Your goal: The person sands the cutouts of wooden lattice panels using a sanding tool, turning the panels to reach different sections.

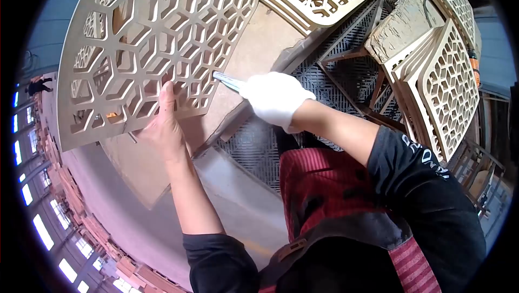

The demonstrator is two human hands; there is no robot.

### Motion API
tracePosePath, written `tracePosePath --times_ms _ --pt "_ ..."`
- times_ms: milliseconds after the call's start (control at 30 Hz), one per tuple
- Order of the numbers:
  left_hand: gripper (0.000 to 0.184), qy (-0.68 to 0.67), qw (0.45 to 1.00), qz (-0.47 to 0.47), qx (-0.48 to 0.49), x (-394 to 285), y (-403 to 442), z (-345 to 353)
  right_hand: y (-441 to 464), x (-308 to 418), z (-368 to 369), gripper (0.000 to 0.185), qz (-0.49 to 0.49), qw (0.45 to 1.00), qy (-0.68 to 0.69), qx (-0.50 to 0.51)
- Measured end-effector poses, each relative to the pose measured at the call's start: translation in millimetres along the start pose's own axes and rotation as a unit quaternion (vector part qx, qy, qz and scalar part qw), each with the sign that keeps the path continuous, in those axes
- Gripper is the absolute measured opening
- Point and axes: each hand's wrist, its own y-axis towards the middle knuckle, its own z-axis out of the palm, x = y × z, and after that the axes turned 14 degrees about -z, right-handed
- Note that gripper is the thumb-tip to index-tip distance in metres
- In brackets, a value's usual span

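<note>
The gloved right hand (pixel 273 98) grips a thin tool (pixel 230 82), best kept light against the lattice panel (pixel 157 32) ahead, while the bare left hand (pixel 162 130) firmly pinches the panel's low edge.

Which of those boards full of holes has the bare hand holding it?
The big upright panel at the picture's left: the bare left hand holds its lower edge. The other panels sit in stacks, untouched.

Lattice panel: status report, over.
Left hand at lattice panel. Gloved right hand gripping slim grey tool, tip by panel's edge. No obstruction visible between.
</note>
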Motion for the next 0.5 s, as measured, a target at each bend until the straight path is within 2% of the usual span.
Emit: tracePosePath --times_ms 67,167,200,267,300,400,500 --pt "0.039 0.010 1.000 0.002 0.000 2 1 -2 13 -17 31 0.029 -0.051 0.994 -0.009 -0.092" --pt "0.037 0.018 1.000 -0.018 0.001 7 3 -5 53 -9 20 0.029 -0.051 0.998 -0.031 0.030" --pt "0.036 0.013 1.000 -0.022 -0.001 5 2 -5 55 -13 28 0.029 -0.069 0.997 -0.033 0.001" --pt "0.034 0.020 0.999 0.047 0.018 4 3 -4 60 -24 48 0.032 -0.109 0.992 -0.041 -0.055" --pt "0.033 0.034 0.999 0.016 -0.016 11 4 -8 55 -12 33 0.036 -0.063 0.997 -0.037 0.024" --pt "0.031 0.049 0.999 0.006 -0.018 10 3 -9 38 -18 31 0.033 -0.008 0.999 0.032 0.032" --pt "0.035 0.049 0.998 0.031 0.010 8 0 -10 53 -19 25 0.033 -0.057 0.998 0.027 0.011"
